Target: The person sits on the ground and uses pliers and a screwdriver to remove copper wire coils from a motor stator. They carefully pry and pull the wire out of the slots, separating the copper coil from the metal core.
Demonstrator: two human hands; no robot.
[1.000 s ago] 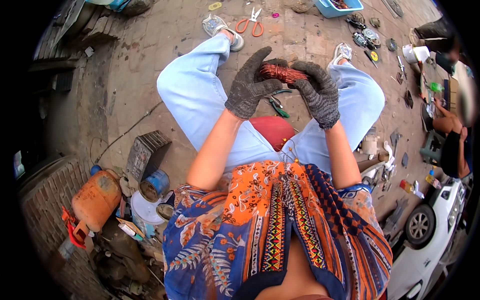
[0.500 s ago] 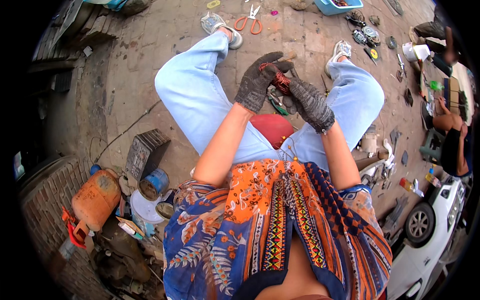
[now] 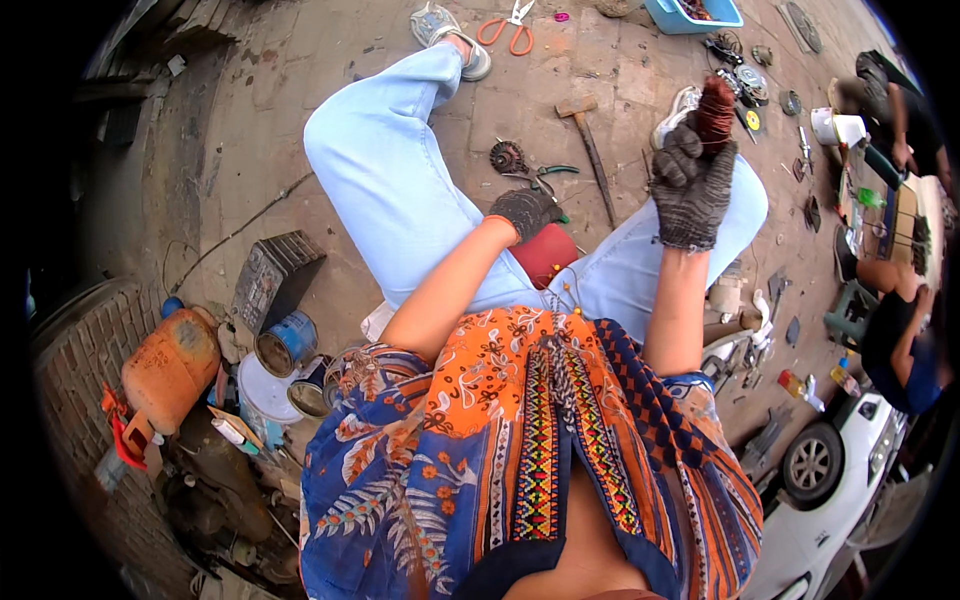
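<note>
My right hand (image 3: 690, 185), in a dark knit glove, is raised over my right knee, closed on a bundle of reddish copper wire (image 3: 714, 108) held upright. My left hand (image 3: 525, 210), gloved too, is low between my thighs with fingers curled, partly over green-handled pliers (image 3: 555, 172); what it holds is unclear. Beyond it lie a dark round metal part (image 3: 506, 156) and a wooden-handled hammer (image 3: 592, 150). A red seat (image 3: 543, 255) shows between my legs.
Orange-handled scissors (image 3: 505, 32), a blue basin (image 3: 690, 15) and metal parts (image 3: 750, 85) lie ahead. At left are an orange tank (image 3: 172, 370) and cans (image 3: 286, 342). At right are co-workers (image 3: 905, 355), a white bucket (image 3: 838, 127) and a white car (image 3: 820, 520).
The wire bundle moved from between both hands, up and right in my right hand. My left hand let go and dropped lower, uncovering the hammer and dark round part.
</note>
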